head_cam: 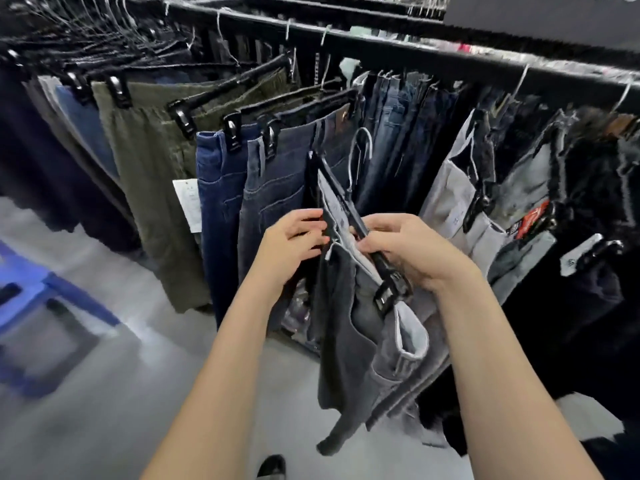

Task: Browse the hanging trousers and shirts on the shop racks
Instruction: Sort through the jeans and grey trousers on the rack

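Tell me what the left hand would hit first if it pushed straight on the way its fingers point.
Probably the dark grey trousers on the black clip hanger: the left hand already pinches their waistband, fingers aimed right; beyond that, the right hand.

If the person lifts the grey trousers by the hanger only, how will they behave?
The grey trousers probably hang floppy: the waistband already folds over below the black clip hanger. They may slip, since only one clip visibly bites.
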{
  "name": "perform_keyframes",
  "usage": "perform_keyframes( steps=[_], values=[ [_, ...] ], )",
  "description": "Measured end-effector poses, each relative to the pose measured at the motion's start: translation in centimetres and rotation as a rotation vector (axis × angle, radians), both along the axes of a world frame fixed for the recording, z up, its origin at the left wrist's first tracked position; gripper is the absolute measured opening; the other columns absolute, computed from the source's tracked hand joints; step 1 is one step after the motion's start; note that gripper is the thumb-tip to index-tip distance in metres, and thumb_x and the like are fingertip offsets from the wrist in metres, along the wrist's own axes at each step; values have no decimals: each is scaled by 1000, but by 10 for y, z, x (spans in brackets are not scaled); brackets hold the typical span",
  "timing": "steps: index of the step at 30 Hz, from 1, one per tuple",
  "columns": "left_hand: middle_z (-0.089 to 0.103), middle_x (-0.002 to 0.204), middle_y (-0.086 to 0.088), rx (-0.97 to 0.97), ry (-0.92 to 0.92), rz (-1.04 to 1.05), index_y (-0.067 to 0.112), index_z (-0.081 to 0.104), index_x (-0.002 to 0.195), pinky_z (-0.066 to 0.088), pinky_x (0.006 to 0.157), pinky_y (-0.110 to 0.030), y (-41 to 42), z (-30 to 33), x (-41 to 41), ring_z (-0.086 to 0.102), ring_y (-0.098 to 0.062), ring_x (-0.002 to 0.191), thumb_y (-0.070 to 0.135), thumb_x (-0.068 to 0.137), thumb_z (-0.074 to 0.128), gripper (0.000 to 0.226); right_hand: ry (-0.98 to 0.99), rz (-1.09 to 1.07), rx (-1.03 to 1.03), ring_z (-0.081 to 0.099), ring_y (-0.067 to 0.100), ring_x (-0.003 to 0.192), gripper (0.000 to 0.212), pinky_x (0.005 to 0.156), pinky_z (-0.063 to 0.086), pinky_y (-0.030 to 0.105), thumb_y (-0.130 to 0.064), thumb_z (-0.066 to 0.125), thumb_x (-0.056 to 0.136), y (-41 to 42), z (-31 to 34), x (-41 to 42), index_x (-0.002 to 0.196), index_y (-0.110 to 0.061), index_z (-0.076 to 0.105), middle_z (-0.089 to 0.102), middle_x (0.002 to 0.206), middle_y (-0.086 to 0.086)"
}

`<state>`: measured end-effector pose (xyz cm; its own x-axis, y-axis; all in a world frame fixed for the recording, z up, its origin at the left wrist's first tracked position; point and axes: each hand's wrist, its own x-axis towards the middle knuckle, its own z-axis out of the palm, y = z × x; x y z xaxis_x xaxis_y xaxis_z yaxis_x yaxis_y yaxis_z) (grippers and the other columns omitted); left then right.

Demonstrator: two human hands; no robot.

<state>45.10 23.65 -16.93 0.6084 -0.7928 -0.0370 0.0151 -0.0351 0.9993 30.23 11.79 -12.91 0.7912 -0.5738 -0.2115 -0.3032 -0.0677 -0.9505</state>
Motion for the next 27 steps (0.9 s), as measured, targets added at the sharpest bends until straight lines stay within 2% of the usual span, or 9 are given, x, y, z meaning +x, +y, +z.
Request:
perform_keyframes(
  steps=[3, 6, 8, 12, 15, 18, 20, 24, 27],
  values=[
    [65, 116, -4, 38, -70, 90, 32, 57, 121, 58, 86, -34, 18, 2, -12, 70, -17, 96, 2, 91, 60, 43, 6, 226, -84, 50, 17, 78, 33, 70, 39, 30, -22, 73, 68, 7, -6, -14, 99, -11, 73, 60, 86, 6],
    [61, 112, 1, 103, -193, 199, 40, 55, 123, 57, 85, -31, 48, 0, -17, 68, -13, 87, 0, 90, 59, 52, 19, 372, -135, 43, 18, 71, 41, 63, 37, 23, -16, 72, 74, 14, -17, -25, 108, 6, 63, 50, 81, 7],
    [58, 108, 1, 166, -292, 281, 39, 55, 127, 57, 85, -31, 71, -8, -25, 65, -11, 78, 2, 91, 59, 53, 17, 445, -110, 49, 13, 71, 27, 67, 42, 20, -5, 71, 80, 21, -23, -30, 106, -11, 72, 58, 80, 2],
    [48, 108, -2, 296, -499, 471, 40, 50, 133, 51, 89, -27, 106, -21, -36, 54, -9, 73, 12, 88, 67, 56, -34, 586, 13, 65, 14, 86, 37, 88, 52, 33, 8, 65, 83, 40, -29, -31, 104, -20, 76, 75, 96, 9],
    [38, 118, -1, 380, -669, 655, 37, 47, 136, 42, 98, -24, 128, -24, -41, 49, -13, 98, 16, 79, 77, 68, -4, 735, -54, 61, 18, 87, 38, 89, 49, 37, -4, 69, 83, 53, -34, -24, 112, -27, 74, 73, 97, 15],
    [37, 140, -8, 519, -938, 754, 37, 59, 124, 34, 107, -50, 152, -31, -39, 37, -30, 130, 10, 72, 76, 61, 70, 823, -180, 56, 7, 78, 44, 81, 43, 30, -13, 74, 80, 71, -42, -13, 121, -27, 69, 65, 80, -8],
    [40, 147, -5, 618, -958, 745, 34, 70, 105, 23, 110, -56, 170, -33, -41, 23, -35, 142, 2, 74, 68, 45, 68, 882, -174, 55, 10, 79, 41, 80, 43, 30, -15, 73, 77, 84, -42, -7, 114, -34, 72, 66, 83, -7],
    [48, 142, 6, 718, -908, 819, 33, 73, 90, 10, 114, -55, 197, -32, -47, 16, -28, 146, 8, 78, 65, 29, 72, 947, -445, 66, 25, 89, 36, 79, 54, 33, -17, 65, 80, 98, -31, 4, 102, -44, 74, 74, 92, -5],
    [59, 126, 12, 790, -913, 892, 34, 73, 89, 4, 114, -56, 207, -29, -49, 21, -25, 143, 19, 79, 68, 19, 85, 867, -641, 67, 4, 75, 36, 68, 55, 29, -14, 59, 84, 103, -29, 14, 101, -42, 75, 74, 79, -16]
  ],
)
